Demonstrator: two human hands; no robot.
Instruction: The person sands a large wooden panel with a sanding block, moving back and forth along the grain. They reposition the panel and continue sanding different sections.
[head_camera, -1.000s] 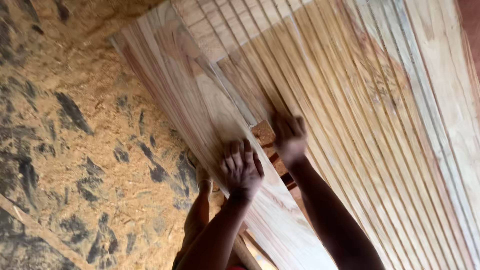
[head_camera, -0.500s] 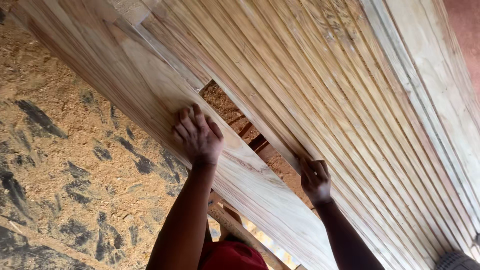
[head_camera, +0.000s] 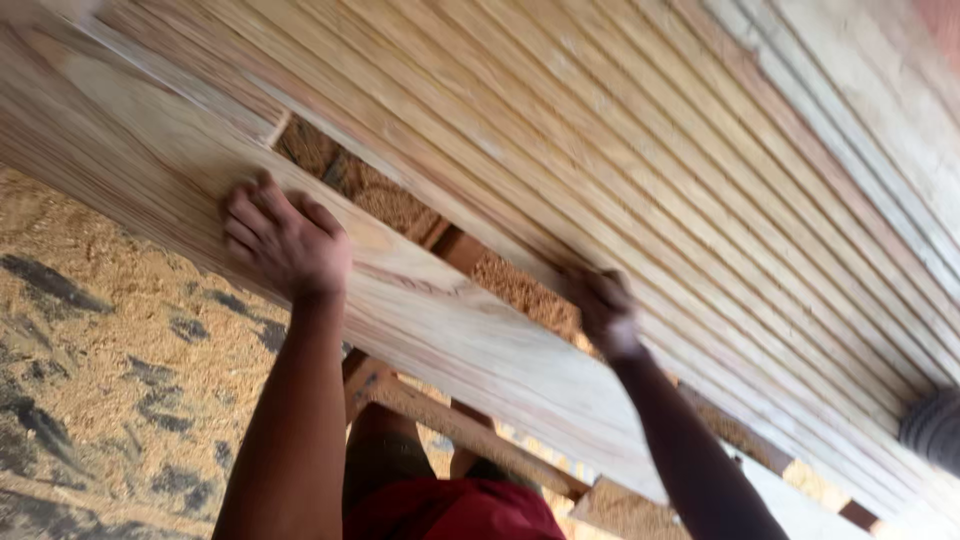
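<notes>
A long pale wooden plank (head_camera: 470, 330) runs diagonally overhead, from upper left to lower right. My left hand (head_camera: 285, 243) presses flat against its underside, fingers spread. My right hand (head_camera: 603, 308) is blurred and grips the plank's far edge, at the gap beside the ceiling boards. Above and to the right lies a ceiling of narrow grooved wooden boards (head_camera: 640, 140). Through the gap between plank and boards I see strand board and a brown batten (head_camera: 455, 247).
Flaked strand-board sheeting (head_camera: 110, 380) covers the lower left. A wooden batten (head_camera: 460, 425) crosses under the plank. Something red (head_camera: 450, 510) sits at the bottom middle. A dark round object (head_camera: 935, 430) shows at the right edge.
My hands have moved apart along the plank, the left toward the upper left and the right toward the gap's edge. The view has drawn closer to the plank.
</notes>
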